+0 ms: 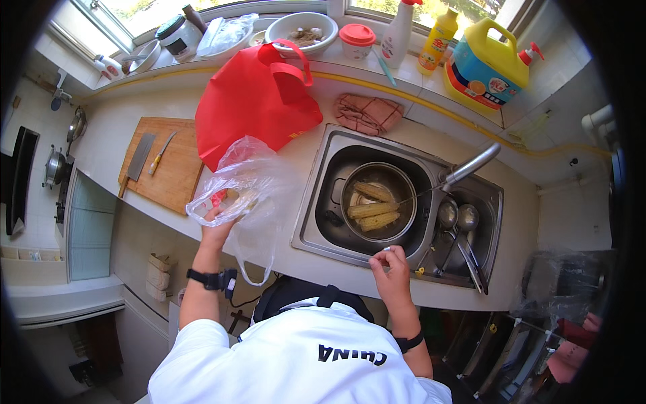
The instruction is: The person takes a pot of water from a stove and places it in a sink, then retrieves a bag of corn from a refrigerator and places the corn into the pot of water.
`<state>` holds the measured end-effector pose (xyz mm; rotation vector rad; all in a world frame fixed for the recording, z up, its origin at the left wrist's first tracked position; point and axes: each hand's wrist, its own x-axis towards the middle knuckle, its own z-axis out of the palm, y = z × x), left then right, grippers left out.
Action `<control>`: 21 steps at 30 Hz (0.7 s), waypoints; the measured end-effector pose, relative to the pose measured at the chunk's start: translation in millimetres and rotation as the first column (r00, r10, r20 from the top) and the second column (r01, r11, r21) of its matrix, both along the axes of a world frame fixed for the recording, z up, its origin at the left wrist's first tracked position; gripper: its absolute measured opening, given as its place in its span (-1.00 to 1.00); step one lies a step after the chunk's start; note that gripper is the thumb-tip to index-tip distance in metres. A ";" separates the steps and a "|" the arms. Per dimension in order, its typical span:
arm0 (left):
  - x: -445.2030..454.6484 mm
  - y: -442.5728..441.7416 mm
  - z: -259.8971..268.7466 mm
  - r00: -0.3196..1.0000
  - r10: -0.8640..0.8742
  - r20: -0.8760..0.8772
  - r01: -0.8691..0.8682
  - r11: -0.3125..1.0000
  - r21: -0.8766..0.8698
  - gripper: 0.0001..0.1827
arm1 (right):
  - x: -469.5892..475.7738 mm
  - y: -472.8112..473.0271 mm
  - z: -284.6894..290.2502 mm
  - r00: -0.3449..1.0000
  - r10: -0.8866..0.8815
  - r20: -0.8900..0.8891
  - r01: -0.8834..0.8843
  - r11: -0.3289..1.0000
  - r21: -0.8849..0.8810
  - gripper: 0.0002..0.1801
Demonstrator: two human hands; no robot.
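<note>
My left hand (218,230) grips a clear plastic bag (247,177) near the counter's front edge. Something red and pale shows blurrily through the film at my fingers. My right hand (393,278) hovers by the front rim of a steel double sink (323,251), its fingers curled; whether anything small is between them is hidden. Beyond it, a metal pot (415,214) stands in the larger basin with water and several corn cobs (372,209) inside. A thin stream runs into it from the faucet (472,164).
Behind the bag stands a red tote bag (252,101). A wooden cutting board (176,171) at left bears a cleaver (140,157) and a small knife (162,153). Ladles (456,214) lie in the smaller basin. A checked cloth (368,113) is behind the sink; bottles and bowls line the windowsill.
</note>
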<state>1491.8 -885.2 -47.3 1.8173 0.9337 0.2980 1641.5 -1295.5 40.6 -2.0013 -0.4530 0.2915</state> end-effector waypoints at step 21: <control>217.5 -228.7 -79.1 0.875 -0.377 -0.303 0.472 0.804 0.361 -0.67 | -28.4 -98.3 -8.8 0.969 -0.248 0.009 0.248 0.966 -0.070 -0.87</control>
